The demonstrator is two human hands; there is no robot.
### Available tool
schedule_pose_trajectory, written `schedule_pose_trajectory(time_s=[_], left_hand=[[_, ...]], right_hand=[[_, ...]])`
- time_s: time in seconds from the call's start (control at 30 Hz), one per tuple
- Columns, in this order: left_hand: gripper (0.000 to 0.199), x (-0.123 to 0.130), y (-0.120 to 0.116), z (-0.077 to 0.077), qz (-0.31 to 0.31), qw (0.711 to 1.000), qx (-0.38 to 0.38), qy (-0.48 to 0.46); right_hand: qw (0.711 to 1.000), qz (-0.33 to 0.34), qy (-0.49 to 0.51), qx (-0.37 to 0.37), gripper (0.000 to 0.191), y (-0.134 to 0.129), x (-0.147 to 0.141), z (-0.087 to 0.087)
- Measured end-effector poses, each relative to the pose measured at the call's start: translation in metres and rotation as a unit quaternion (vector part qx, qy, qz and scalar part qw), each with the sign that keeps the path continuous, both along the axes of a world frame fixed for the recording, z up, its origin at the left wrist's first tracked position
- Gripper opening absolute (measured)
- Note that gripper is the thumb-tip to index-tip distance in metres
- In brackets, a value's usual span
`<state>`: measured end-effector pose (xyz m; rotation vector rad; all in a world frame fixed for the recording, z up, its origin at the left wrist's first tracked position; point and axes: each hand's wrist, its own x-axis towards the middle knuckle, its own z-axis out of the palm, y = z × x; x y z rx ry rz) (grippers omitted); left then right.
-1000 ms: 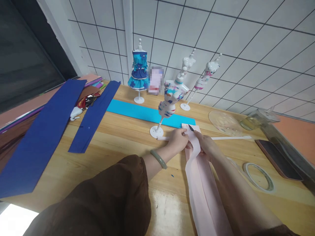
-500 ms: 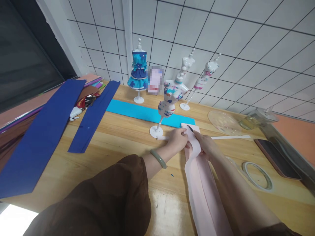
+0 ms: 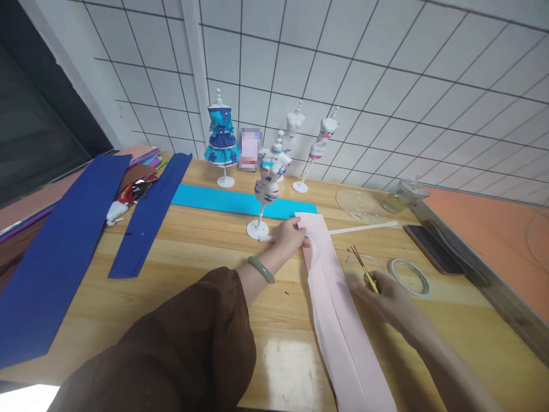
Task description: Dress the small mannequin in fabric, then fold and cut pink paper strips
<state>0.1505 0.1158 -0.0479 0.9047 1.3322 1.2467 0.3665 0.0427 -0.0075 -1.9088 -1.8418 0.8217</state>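
A long pink paper strip (image 3: 338, 320) runs from the near edge of the view up to the end of a bright blue strip (image 3: 214, 200). My left hand (image 3: 290, 237), with a green bangle at the wrist, pinches the pink strip's left edge near its far end. Off to the right of the strip, my right hand (image 3: 381, 297) holds yellow-handled tweezers (image 3: 364, 269), their dark tips apart and pointing away to the upper left. A paint-marked mannequin (image 3: 268, 180) stands just beyond my left hand. A thin white strip (image 3: 364, 228) extends right from the pink one.
Dark blue strips (image 3: 150, 217) lie at the left. A mannequin in a blue dress (image 3: 222, 137), two more mannequins and a phone (image 3: 250, 150) stand behind. At the right are a tape roll (image 3: 409, 277), a dark phone (image 3: 433, 249) and a glass jar (image 3: 401, 197).
My right hand has moved away from the pink strip to the right and nearer, with the tweezers. My left hand still grips the strip's far end. The view has shifted slightly.
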Motion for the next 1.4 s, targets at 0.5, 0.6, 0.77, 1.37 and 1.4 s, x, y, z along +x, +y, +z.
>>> schedule_pose_trajectory(time_s=[0.5,0.6,0.77,1.37,1.4], left_hand=[[0.061,-0.02,-0.058,0.024,0.045,0.996,0.075,0.002],[0.056,-0.039,-0.087,0.028,0.052,0.997,0.051,-0.008],[0.043,-0.074,-0.139,0.025,0.076,0.996,-0.014,-0.038],[0.065,-0.105,-0.167,0.004,0.138,0.99,-0.017,-0.039],[0.066,-0.105,-0.168,0.004,0.14,0.989,-0.018,-0.036]], right_hand=[[0.993,0.022,-0.118,-0.002,0.013,-0.074,-0.009,-0.018],[0.992,0.042,-0.118,0.01,0.013,-0.074,-0.008,-0.017],[0.992,0.062,-0.095,0.052,0.017,-0.075,-0.007,-0.008],[0.922,0.171,-0.195,0.289,0.009,0.02,0.049,0.098],[0.918,0.178,-0.21,0.285,0.012,0.03,0.053,0.095]])
